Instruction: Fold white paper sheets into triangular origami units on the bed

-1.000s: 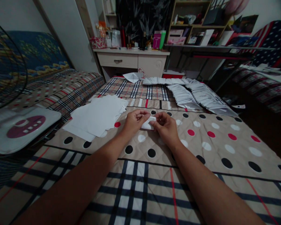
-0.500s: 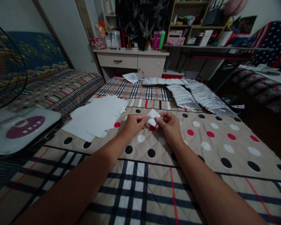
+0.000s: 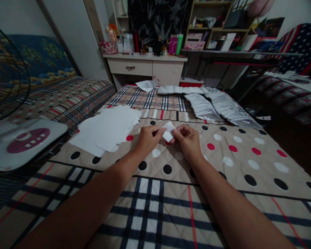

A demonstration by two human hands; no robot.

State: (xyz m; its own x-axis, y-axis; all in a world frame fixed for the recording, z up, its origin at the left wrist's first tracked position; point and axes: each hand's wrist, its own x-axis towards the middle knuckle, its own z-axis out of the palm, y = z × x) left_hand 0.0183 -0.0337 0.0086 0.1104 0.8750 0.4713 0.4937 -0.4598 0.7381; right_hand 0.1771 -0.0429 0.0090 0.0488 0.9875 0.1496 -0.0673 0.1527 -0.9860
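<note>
A small folded piece of white paper (image 3: 168,133) is held just above the dotted bedspread, between my two hands. My left hand (image 3: 149,139) pinches its left corner with thumb and forefinger. On the other side, my right hand (image 3: 186,139) grips the right edge, thumb on top and curled fingers beneath. Left of my hands lies a loose stack of flat white sheets (image 3: 107,126). Beyond them to the right, rows of tightly packed folded papers (image 3: 224,103) rest on the bed.
Another row of folded papers (image 3: 182,90) and a single creased sheet (image 3: 147,85) lie at the bed's far edge. A fan with a white base (image 3: 52,133) stands close on the left. Behind the bed are a white dresser (image 3: 131,65) and shelves (image 3: 212,29).
The folded paper has turned slightly, and its overlapping flaps now look like one flatter piece. My right thumb has shifted a little on it; both hands stay in nearly the same place.
</note>
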